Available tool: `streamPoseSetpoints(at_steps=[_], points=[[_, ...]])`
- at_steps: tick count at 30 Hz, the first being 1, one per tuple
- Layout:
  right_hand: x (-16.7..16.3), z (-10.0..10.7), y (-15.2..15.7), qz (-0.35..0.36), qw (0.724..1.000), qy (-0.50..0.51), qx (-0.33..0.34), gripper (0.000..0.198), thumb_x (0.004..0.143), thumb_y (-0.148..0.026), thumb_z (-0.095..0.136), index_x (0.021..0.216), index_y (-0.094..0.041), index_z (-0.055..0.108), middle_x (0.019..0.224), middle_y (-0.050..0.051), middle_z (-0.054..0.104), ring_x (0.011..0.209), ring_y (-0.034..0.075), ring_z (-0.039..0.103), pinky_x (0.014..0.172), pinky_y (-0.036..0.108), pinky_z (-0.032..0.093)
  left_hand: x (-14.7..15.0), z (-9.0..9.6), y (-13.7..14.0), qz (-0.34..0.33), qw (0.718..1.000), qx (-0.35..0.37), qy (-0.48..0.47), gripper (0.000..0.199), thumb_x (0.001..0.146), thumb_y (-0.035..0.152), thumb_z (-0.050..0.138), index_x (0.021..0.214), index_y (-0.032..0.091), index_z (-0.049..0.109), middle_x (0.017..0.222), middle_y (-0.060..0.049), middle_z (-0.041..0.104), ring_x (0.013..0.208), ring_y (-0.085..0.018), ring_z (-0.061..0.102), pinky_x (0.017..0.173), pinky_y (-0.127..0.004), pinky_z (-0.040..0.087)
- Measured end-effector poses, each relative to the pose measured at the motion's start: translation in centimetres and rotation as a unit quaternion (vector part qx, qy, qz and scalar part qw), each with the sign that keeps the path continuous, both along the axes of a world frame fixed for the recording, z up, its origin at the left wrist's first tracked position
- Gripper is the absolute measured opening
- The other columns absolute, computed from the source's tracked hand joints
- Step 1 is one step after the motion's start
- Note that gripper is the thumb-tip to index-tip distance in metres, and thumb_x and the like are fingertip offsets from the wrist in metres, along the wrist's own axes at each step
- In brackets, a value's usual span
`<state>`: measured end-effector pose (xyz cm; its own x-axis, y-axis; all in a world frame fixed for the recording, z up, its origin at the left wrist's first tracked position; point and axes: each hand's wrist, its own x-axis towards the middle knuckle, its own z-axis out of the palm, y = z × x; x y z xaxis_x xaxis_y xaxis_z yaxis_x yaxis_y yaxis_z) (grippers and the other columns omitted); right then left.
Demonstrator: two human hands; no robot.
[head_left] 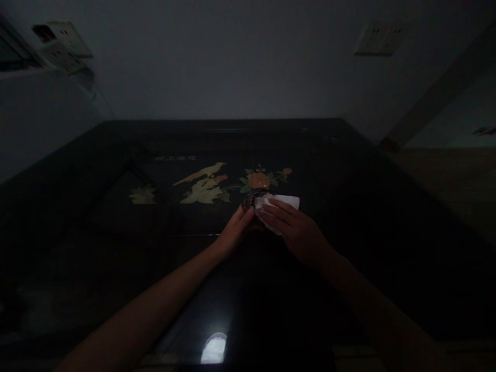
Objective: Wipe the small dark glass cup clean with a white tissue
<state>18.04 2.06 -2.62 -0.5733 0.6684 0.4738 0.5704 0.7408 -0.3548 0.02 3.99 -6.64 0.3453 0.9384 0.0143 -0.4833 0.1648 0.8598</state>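
Note:
My left hand (241, 226) is closed around a small, dark, shiny round object (251, 197); its kind is hard to make out in the dim light, though it looks like glass. Pressed against the object's right side is a white tissue (289, 200), held under the fingers of my right hand (290, 222), which wears a ring. Both hands meet above the middle of a dark glossy table (186, 289). The underside of the round object is hidden by my left fingers.
A bird-and-flower picture (203, 190) decorates the tabletop beyond my hands. Wall sockets (380, 39) sit at the upper right, and more sockets (65, 44) with a plugged-in cord at the upper left. The table's far edge (225, 120) meets a pale wall.

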Motion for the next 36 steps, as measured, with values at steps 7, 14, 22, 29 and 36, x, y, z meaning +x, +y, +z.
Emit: streamPoseSetpoints(at_steps=[7, 14, 22, 29, 36], points=[[-0.3, -0.4, -0.1, -0.019, 0.999, -0.041, -0.016, 0.049, 0.087, -0.001, 0.044, 0.128, -0.022, 0.06, 0.132, 0.01, 0.061, 0.13, 0.026, 0.05, 0.106, 0.049, 0.046, -0.2, 0.6, -0.1, 0.005, 0.999, -0.039, 0.024, 0.052, 0.074, 0.047, 0.073, 0.117, 0.021, 0.06, 0.125, -0.009, 0.061, 0.114, -0.026, 0.057, 0.089, -0.037, 0.05], [-1.4, -1.2, -0.7, -0.026, 0.994, 0.039, -0.096, 0.052, 0.085, -0.001, 0.037, 0.13, -0.019, 0.058, 0.132, 0.012, 0.06, 0.127, 0.024, 0.052, 0.108, 0.049, 0.043, -0.3, 0.7, 0.0, 0.026, 0.998, -0.002, 0.06, 0.062, 0.076, 0.045, 0.073, 0.13, 0.025, 0.051, 0.133, -0.007, 0.058, 0.125, -0.027, 0.051, 0.103, -0.038, 0.041], [-2.8, -1.5, -2.3, 0.006, 0.892, 0.289, -0.349, 0.041, 0.094, -0.029, 0.046, 0.134, -0.027, 0.052, 0.144, 0.007, 0.049, 0.131, 0.023, 0.048, 0.107, 0.042, 0.045, -0.5, 1.0, 0.0, 0.026, 0.995, 0.037, 0.083, 0.067, 0.081, 0.047, 0.066, 0.14, 0.028, 0.042, 0.144, -0.006, 0.049, 0.133, -0.027, 0.044, 0.108, -0.037, 0.037], [-3.2, -1.8, -2.4, 0.0, 0.89, 0.273, -0.364, 0.044, 0.097, -0.033, 0.04, 0.139, -0.021, 0.046, 0.146, 0.01, 0.047, 0.132, 0.024, 0.047, 0.108, 0.046, 0.043, -0.5, 0.9, 0.1, 0.011, 0.998, 0.008, 0.055, 0.066, 0.082, 0.044, 0.067, 0.141, 0.029, 0.041, 0.14, -0.006, 0.052, 0.127, -0.029, 0.05, 0.101, -0.037, 0.045], [-1.6, -1.8, -0.8, -0.028, 0.994, -0.008, -0.109, 0.049, 0.088, -0.006, 0.035, 0.133, -0.014, 0.053, 0.137, 0.013, 0.057, 0.13, 0.021, 0.049, 0.109, 0.043, 0.042, -0.2, 1.2, 0.1, 0.023, 0.999, -0.003, 0.047, 0.06, 0.081, 0.041, 0.069, 0.136, 0.028, 0.048, 0.14, -0.006, 0.053, 0.129, -0.028, 0.047, 0.101, -0.038, 0.044]])
